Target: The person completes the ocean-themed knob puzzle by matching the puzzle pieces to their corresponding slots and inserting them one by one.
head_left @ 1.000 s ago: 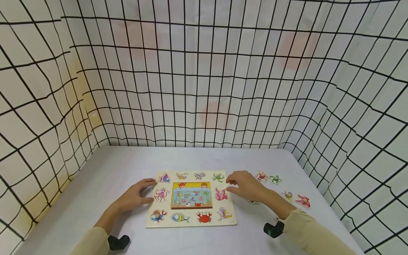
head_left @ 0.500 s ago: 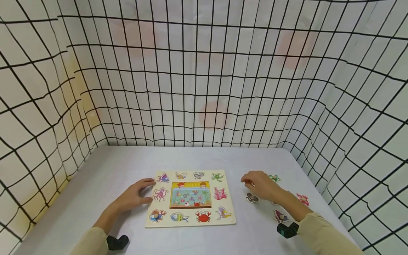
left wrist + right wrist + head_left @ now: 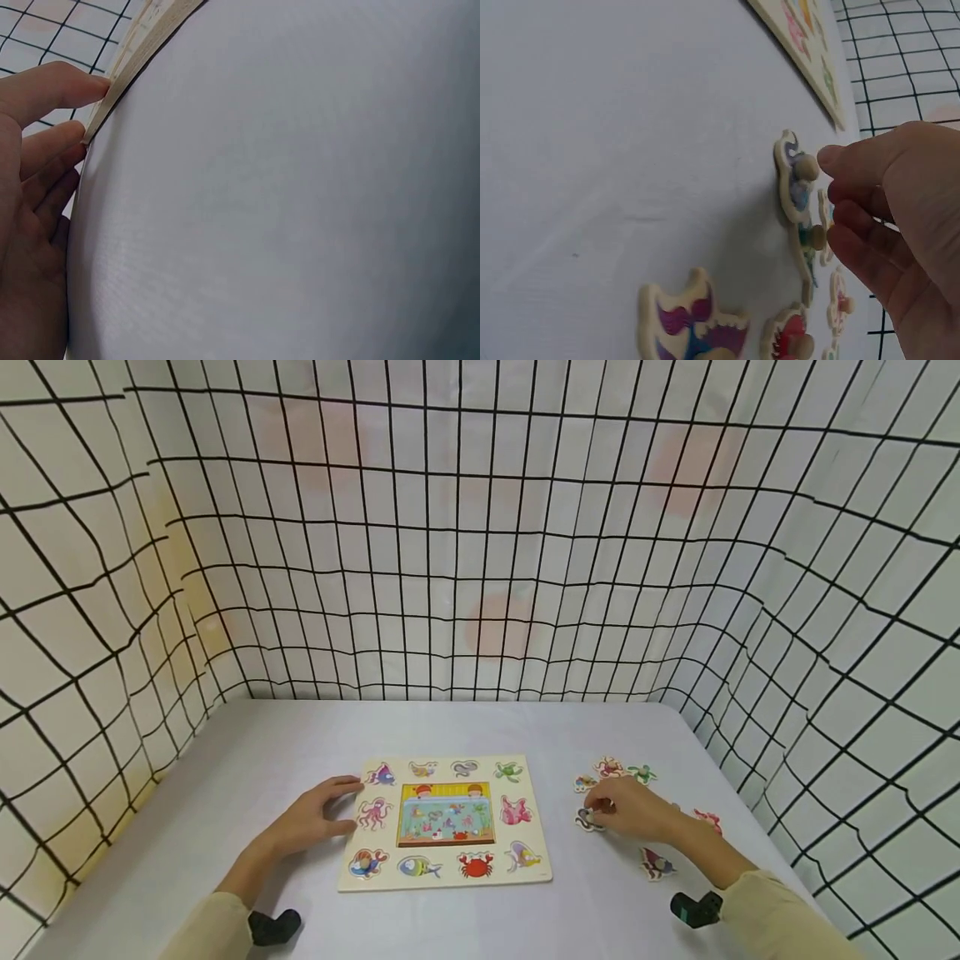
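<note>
My left hand rests against the left edge of a wooden sea-animal puzzle board, thumb and fingers spread along it. In the left wrist view the fingertips touch the board's pale edge. My right hand is over a grey puzzle piece lying on the table to the right of the board. Its thumb is right at the piece's round wooden knob in the right wrist view, with a small gap showing. The other fingers are loosely bent and hold nothing.
More knobbed pieces lie around my right hand: a red one, a green one, a small fish, a pink one and a purple one. Black grid netting stands behind the white table and along both sides.
My right hand has moved right, away from the board's right edge, then down to the grey piece. The left hand stays at the board's left edge.
</note>
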A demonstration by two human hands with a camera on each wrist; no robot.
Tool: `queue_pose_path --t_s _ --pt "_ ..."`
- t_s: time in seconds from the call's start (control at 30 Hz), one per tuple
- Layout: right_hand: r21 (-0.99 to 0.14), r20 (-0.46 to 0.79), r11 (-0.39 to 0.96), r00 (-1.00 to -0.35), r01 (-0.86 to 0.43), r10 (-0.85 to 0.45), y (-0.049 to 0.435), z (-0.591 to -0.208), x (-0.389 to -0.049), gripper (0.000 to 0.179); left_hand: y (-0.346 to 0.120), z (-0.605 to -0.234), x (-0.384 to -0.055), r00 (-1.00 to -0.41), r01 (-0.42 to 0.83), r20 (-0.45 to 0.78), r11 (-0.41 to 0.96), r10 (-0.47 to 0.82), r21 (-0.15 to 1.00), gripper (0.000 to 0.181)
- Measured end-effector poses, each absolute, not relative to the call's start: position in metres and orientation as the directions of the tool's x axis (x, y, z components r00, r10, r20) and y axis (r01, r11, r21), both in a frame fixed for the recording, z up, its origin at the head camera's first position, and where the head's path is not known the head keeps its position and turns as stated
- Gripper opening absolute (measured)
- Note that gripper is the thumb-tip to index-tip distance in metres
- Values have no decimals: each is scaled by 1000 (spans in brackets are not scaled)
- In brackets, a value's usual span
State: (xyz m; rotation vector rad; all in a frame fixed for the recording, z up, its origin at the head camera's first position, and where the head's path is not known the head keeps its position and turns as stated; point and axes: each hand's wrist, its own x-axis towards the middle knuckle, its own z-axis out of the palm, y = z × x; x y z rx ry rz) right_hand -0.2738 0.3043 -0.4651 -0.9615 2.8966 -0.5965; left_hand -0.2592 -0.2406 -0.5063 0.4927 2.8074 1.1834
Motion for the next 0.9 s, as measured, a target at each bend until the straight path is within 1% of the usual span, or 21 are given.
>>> queue_pose_path --t_s 0.17,0.57,0.7,0.9 --pt "-330 83 767 -826 -550 -557 301 -474 -274 6 -242 -506 -259 -947 274 80 657 310 702 68" --pt "-292 54 787 -831 -543 -553 295 -471 -273 4 -241 -508 -260 -945 280 88 644 314 712 67" --pt "-287 47 783 -825 -552 -564 294 -466 -275 5 -241 -509 -260 -947 276 87 650 308 708 68" --pt "-273 107 745 -788 -609 -606 289 -456 -281 6 -242 -511 -259 -945 284 92 643 315 712 68"
